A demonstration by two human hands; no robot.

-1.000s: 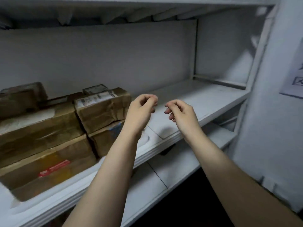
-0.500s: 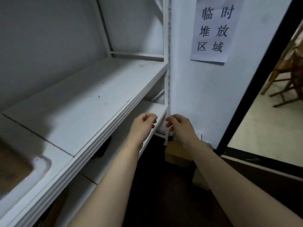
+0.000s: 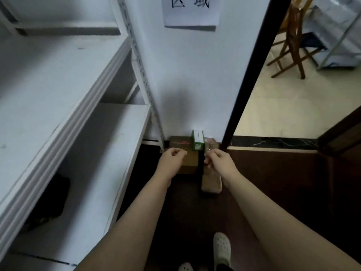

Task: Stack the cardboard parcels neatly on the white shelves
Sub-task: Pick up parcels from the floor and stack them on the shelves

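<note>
L hand (image 3: 172,157), R hand (image 3: 219,160) empty, over floor parcels (image 3: 189,165).

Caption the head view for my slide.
Left hand and right hand hover, empty, over cardboard parcels on the floor beside white shelves.

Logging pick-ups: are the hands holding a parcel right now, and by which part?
Nothing is held. The left hand and right hand hover loosely curled and empty over the cardboard parcels on the floor.
</note>
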